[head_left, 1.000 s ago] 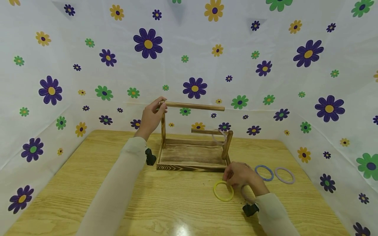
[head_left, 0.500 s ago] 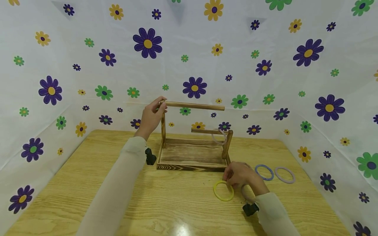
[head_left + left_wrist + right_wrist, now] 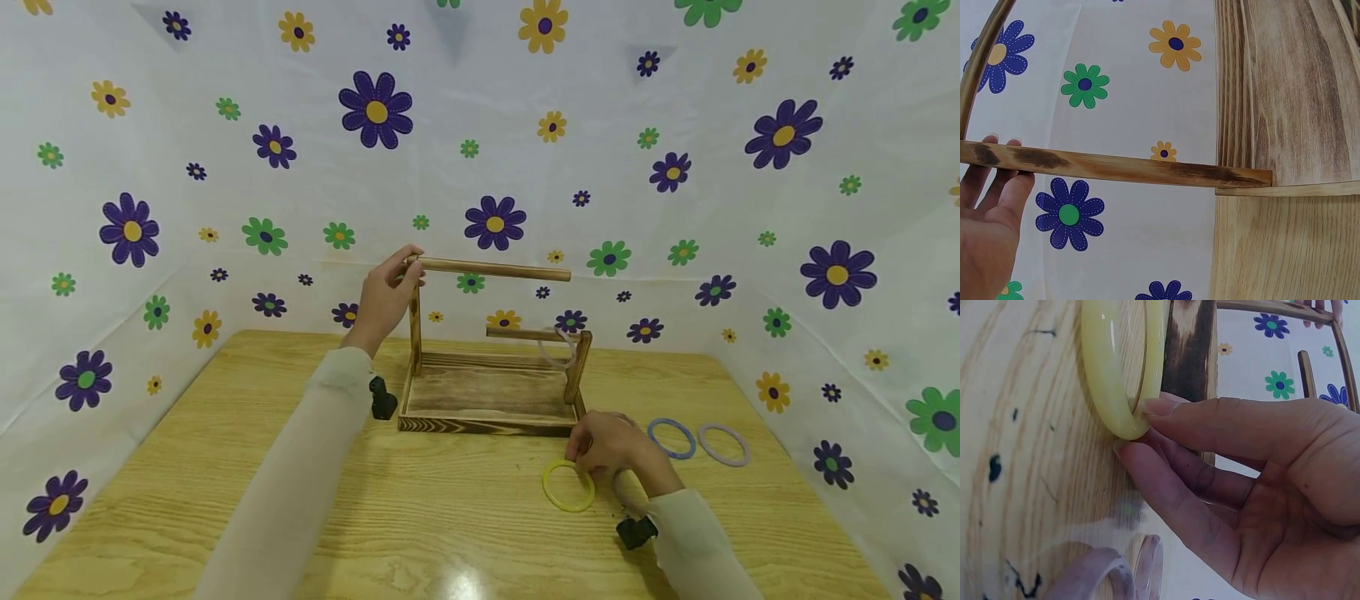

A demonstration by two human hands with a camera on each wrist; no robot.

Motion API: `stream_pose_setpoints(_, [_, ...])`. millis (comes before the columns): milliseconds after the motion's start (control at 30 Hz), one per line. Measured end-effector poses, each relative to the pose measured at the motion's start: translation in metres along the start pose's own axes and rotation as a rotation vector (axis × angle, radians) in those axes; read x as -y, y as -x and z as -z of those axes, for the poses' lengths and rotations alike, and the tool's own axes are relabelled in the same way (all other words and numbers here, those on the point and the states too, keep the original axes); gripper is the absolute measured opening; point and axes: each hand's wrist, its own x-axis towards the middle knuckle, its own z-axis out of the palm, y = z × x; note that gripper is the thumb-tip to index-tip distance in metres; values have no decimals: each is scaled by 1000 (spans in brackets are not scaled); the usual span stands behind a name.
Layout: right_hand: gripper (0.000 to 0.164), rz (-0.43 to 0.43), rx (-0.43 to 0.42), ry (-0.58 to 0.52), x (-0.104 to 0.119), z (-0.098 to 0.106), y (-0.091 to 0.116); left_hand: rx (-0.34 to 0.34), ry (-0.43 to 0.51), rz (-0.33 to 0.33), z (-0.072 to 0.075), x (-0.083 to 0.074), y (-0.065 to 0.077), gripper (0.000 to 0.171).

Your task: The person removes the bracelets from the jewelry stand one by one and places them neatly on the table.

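Observation:
A wooden bangle stand with a tray base and two posts stands on the table. My left hand grips the top of its left post, where the long upper rod begins; in the left wrist view the fingertips show past the post. Near the tray's front right corner, my right hand pinches a yellow bangle between thumb and forefinger. The bangle lies at or just above the tabletop. A pale bangle hangs on the lower rod, near the right post.
To the right lie a blue bangle and a pale lilac bangle. Another greyish bangle is partly hidden under my right wrist. A flowered cloth walls the table at the back and sides.

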Motion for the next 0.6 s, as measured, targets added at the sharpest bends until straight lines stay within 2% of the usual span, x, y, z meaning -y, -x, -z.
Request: stream_pose_setpoints(600, [14,0,11,-17,-1,-1,0,4,16,-3,0,4,-2,41])
